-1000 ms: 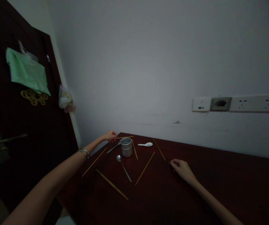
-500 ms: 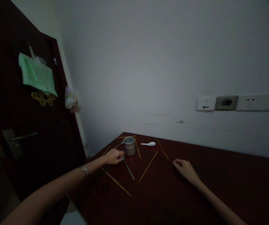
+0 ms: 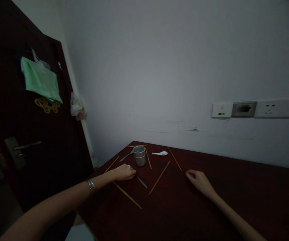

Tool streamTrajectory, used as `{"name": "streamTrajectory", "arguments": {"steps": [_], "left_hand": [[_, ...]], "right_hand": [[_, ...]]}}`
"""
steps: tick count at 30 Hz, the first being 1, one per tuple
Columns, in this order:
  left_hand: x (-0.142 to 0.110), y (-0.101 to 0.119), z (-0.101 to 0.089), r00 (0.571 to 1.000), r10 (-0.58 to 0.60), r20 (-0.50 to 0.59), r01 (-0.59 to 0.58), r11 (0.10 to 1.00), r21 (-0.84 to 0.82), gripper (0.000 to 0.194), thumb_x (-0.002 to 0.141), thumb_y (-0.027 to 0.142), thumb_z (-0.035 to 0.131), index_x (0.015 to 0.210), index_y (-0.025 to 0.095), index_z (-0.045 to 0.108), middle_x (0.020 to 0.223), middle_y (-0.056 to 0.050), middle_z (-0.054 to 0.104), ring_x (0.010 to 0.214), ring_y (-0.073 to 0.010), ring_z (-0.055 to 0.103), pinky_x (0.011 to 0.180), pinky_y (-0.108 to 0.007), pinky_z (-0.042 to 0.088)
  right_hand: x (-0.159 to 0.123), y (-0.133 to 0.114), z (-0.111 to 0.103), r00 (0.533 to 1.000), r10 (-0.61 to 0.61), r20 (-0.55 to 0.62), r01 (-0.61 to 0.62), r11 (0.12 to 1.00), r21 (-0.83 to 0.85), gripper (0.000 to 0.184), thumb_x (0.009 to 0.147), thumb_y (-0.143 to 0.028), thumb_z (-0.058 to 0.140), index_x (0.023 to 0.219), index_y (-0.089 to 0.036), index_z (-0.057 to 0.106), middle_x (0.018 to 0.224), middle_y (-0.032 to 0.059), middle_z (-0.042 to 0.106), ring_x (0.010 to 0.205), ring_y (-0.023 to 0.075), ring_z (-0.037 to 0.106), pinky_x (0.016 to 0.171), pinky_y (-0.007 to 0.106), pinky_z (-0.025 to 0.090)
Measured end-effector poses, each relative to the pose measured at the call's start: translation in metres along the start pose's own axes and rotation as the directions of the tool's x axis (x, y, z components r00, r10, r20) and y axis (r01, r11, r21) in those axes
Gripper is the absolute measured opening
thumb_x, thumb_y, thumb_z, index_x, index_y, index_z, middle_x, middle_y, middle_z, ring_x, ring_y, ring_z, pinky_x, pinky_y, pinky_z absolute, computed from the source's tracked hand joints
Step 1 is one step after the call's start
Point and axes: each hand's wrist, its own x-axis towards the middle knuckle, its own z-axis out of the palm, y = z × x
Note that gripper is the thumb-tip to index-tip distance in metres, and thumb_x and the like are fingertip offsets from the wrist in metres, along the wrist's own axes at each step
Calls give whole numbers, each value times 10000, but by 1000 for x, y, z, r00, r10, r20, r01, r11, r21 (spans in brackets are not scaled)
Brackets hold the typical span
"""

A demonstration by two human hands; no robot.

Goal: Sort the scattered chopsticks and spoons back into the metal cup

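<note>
My left hand [image 3: 124, 172] is closed around a metal spoon [image 3: 141, 181] low over the dark table. The spoon's handle sticks out toward the lower right; its head is mostly covered by my fingers. Just beyond stands a grey metal cup [image 3: 139, 156], upright, with a second metal utensil [image 3: 126, 155] lying to its left, its head end behind the cup. My right hand [image 3: 197, 179] rests on the tabletop with fingers curled and nothing visible in them. A chopstick [image 3: 175, 159] lies close to its fingertips.
Several chopsticks lie scattered, among them one [image 3: 159, 178] in the middle and one [image 3: 128, 195] nearer me. A white spoon [image 3: 160, 153] lies right of the cup. The dark table [image 3: 184, 207] meets a wall with sockets [image 3: 267, 108]. A door [image 3: 59, 140] stands left.
My left hand has moved slightly right and nearer me, turning over the spoon and covering more of it. The utensil left of the cup shows more now. My right hand has stayed still.
</note>
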Motion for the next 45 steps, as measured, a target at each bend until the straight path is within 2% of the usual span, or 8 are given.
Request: {"name": "streamTrajectory", "arguments": {"steps": [7,15,21,25,32,38,42,45], "left_hand": [[-7,-2,-10,987,-94,129,111,985,-131,137,785,282,475,802,179,563,734,-68,643,669,-183,615,637,-271,453],[2,-4,-16,927,-202,316,304,899,-316,154,683,290,541,759,187,628,745,-37,648,619,-163,575,541,-247,429],[10,-5,-11,907,-128,401,341,782,-521,179,681,273,502,684,152,634,564,-4,584,469,-108,479,452,-205,372],[10,-6,-7,899,-108,425,363,727,-583,162,672,262,498,614,149,598,487,15,530,431,-94,452,428,-189,354],[4,-4,-12,886,-41,463,364,680,-637,177,675,221,486,522,150,538,434,24,494,399,-85,441,415,-181,351],[-2,-5,-17,881,-16,473,363,664,-653,297,744,342,483,535,146,562,433,14,497,393,-79,427,409,-177,342],[-8,-21,-14,880,-108,462,402,687,-605,363,774,388,435,544,137,561,429,8,485,395,-82,441,417,-181,354],[-20,-36,-11,832,-203,516,494,693,-525,207,709,279,483,580,141,569,433,15,490,389,-89,435,400,-185,353]], "right_hand": [[1,1,0,1000,-4,20,3,1000,5,359,766,-372,373,782,-177,674,737,61,671,689,201,604,648,265,399],[1,1,1,1000,-18,19,18,1000,-16,355,769,-360,368,791,-172,669,752,63,669,695,196,606,669,266,398],[1,1,1,1000,-3,10,3,1000,0,358,768,-361,372,802,-173,674,749,54,673,697,197,608,649,258,401],[-1,-2,0,1000,5,11,-5,1000,22,350,768,-362,380,800,-172,672,755,60,676,703,202,609,655,262,400],[-1,-3,-1,1000,9,8,-9,1000,18,343,761,-361,386,784,-174,672,748,61,676,692,199,607,647,264,401],[0,-2,-1,1000,0,11,0,1000,19,355,760,-367,384,797,-175,681,756,60,675,699,198,606,661,265,405],[-1,-2,-2,999,-25,34,25,1000,-8,359,780,-367,371,831,-174,669,770,61,670,705,193,604,658,261,403],[-4,-6,-5,996,-68,55,71,996,-45,354,800,-361,353,839,-181,656,750,55,663,683,184,603,648,259,401]]}}
